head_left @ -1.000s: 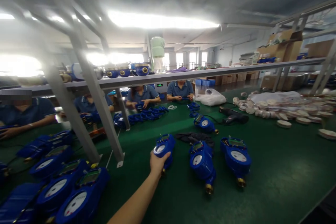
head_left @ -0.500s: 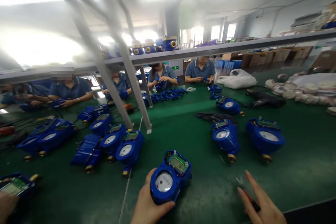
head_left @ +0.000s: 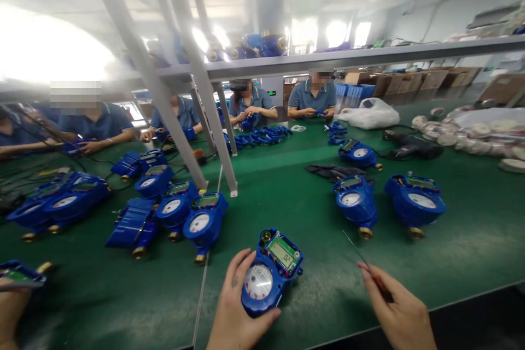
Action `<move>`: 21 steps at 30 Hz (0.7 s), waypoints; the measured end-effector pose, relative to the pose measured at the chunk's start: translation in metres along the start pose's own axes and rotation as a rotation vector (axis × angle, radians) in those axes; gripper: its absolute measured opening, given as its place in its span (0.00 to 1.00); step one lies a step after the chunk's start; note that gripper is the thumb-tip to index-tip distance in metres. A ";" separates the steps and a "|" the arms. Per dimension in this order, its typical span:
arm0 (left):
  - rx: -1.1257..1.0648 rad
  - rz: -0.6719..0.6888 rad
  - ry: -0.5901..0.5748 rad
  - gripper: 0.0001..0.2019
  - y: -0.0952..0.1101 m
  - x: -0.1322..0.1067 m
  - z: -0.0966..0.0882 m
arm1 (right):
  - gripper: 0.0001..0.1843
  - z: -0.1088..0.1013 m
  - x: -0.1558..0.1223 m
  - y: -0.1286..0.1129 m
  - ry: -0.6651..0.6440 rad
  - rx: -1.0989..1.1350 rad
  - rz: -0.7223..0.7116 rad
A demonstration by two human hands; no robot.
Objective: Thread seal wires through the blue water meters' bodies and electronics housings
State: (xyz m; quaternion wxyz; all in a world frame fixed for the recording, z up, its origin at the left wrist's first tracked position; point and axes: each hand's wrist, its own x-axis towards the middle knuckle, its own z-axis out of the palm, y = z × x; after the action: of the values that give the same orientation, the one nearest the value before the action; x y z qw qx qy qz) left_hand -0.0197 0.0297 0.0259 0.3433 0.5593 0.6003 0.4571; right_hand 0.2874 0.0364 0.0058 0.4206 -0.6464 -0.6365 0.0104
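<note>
Down at the lower centre of the frame, the left hand (head_left: 240, 309) curls fingers and thumb around a blue meter (head_left: 259, 283), its white dial and digital display facing up over the green table (head_left: 283, 202). Over at lower right, the right hand (head_left: 396, 303) has a narrow grip on a screwdriver (head_left: 383, 288), the thin shaft angling up and left, its tip well apart from that meter! Right of centre sit two more meters, one (head_left: 355, 202) just below a dark cloth (head_left: 334, 171), the other (head_left: 415, 202) beside it. At the lower-left edge, a co-worker's hand (head_left: 13, 303) holds another unit (head_left: 18, 274). Upper centre, a co-worker (head_left: 312, 99) handles a blue part (head_left: 320, 114).
</note>
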 end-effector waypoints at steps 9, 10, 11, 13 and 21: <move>0.194 0.123 0.093 0.28 0.001 0.004 0.010 | 0.19 0.025 -0.056 0.008 -0.238 0.185 0.200; 0.185 0.130 0.122 0.24 -0.001 0.006 0.010 | 0.18 0.025 -0.057 0.007 -0.244 0.201 0.185; 0.167 0.124 0.151 0.21 -0.002 0.008 0.009 | 0.18 0.025 -0.058 0.005 -0.244 0.221 0.165; 0.099 0.071 0.198 0.14 -0.002 0.014 0.006 | 0.16 0.020 -0.057 -0.002 -0.225 0.255 0.123; -0.440 -0.323 0.308 0.16 -0.004 0.041 0.001 | 0.14 -0.001 -0.052 -0.055 -0.347 0.291 -0.043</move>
State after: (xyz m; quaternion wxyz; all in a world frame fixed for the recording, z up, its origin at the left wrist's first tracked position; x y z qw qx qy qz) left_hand -0.0257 0.0709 0.0260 0.4292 0.2931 0.6132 0.5949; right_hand 0.2335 -0.0165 0.0100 0.3935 -0.5537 -0.7049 0.2042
